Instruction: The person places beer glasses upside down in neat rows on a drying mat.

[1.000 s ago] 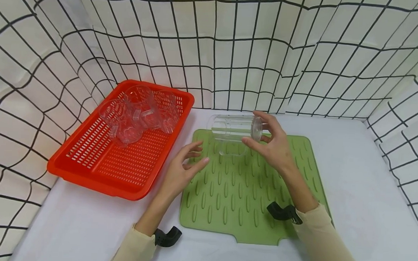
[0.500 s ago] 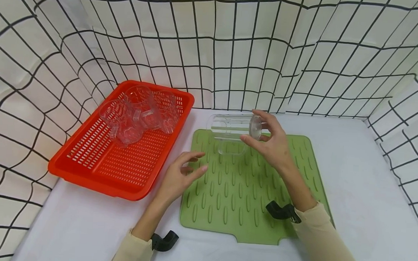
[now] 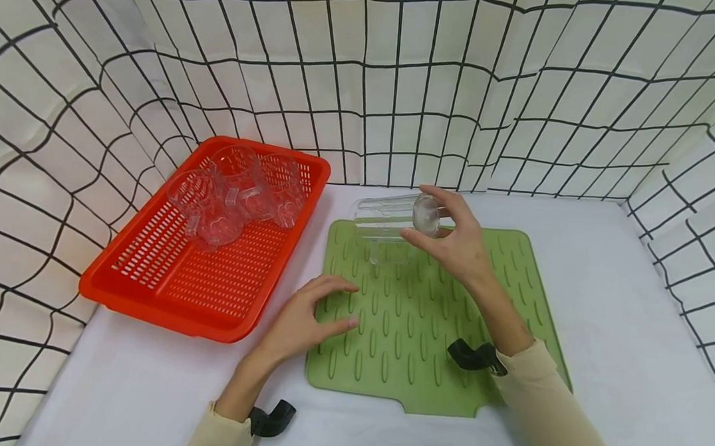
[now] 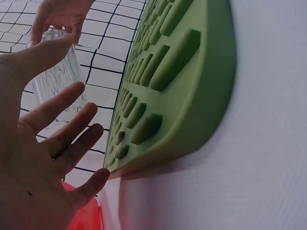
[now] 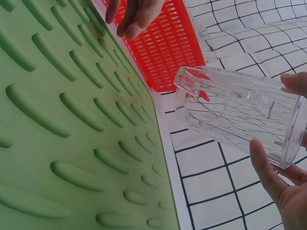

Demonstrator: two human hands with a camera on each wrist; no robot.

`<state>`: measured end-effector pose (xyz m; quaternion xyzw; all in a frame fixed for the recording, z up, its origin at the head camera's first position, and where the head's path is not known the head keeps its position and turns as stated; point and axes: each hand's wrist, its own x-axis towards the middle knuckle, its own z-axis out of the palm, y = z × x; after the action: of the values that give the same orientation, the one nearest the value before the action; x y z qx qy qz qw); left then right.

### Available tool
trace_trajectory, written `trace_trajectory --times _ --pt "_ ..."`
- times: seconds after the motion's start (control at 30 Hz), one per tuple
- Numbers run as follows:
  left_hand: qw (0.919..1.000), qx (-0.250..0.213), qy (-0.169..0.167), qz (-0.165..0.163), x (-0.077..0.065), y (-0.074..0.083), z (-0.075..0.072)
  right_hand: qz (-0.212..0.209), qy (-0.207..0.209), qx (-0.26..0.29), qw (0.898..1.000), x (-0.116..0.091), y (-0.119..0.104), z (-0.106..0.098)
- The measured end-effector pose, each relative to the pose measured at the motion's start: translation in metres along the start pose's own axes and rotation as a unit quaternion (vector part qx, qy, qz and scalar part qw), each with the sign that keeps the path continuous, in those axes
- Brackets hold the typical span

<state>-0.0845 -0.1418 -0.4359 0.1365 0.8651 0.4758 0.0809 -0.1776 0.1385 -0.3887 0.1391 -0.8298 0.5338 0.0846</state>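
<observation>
pinching one end of a clear mug (image 3: 388,218), the right hand (image 3: 461,244) holds it sideways near the green mat's (image 3: 397,344) far edge, head view; left wrist view, the left hand (image 4: 36,165) spreads its fingers; right wrist view, a red basket (image 5: 189,36) shows behind.

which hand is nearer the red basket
Left. The left hand is just to the right of the red basket, at the left edge of the green mat; the right hand is farther right, holding the clear mug.
</observation>
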Motion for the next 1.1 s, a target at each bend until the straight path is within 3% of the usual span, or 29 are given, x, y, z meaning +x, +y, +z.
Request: trace_trajectory --times 0.67,0.87,1.1 --pt "0.9971 0.048 -0.033 0.048 -0.004 -0.012 -0.004 -0.007 -0.018 -0.033 0.999 0.015 -0.007 0.013" --pt "0.9938 0.086 -0.042 0.057 -0.005 -0.014 -0.003 0.006 -0.025 -0.052 0.998 0.02 -0.011 0.017" --pt "0.9923 0.096 -0.046 0.064 -0.007 -0.018 -0.002 0.027 -0.04 -0.063 0.997 0.025 -0.013 0.025"
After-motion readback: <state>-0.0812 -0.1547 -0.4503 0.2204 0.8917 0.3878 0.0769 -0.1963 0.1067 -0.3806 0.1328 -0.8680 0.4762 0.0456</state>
